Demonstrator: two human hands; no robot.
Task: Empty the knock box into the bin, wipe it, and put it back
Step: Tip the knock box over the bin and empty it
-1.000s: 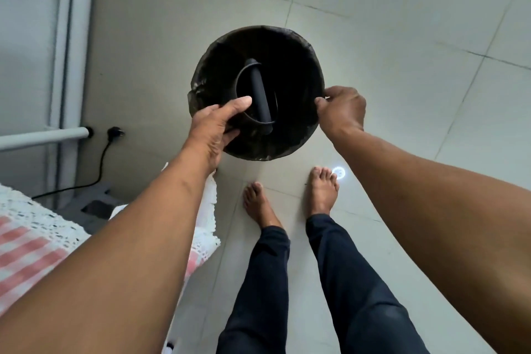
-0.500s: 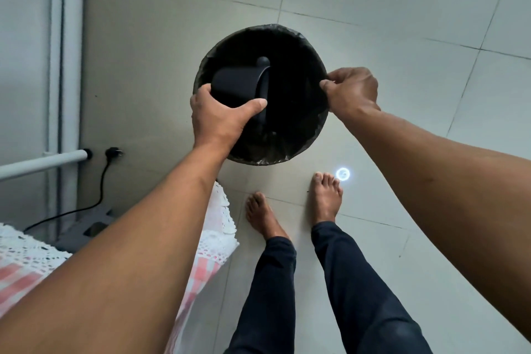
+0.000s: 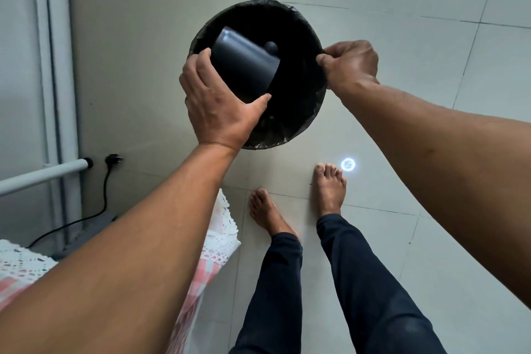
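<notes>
A round bin lined with a black bag (image 3: pixel 301 126) stands on the tiled floor below me. My left hand (image 3: pixel 218 106) grips a dark grey cylindrical knock box (image 3: pixel 244 66) and holds it tipped over the bin's mouth, its opening turned away and down into the bin. The rounded end of its knock bar shows just past the box's rim. My right hand (image 3: pixel 349 64) pinches the bag's edge at the bin's right rim. The bin's inside is too dark to see.
My bare feet (image 3: pixel 329 190) stand just in front of the bin. A table edge with a pink checked cloth and white lace (image 3: pixel 221 241) is at lower left. A black plug and cable (image 3: pixel 110 178) lie by the wall and a white pipe (image 3: pixel 54 171).
My left hand has turned the knock box from opening-up, bar visible, to tipped over with its side and base facing me. My right hand kept hold of the bag's rim.
</notes>
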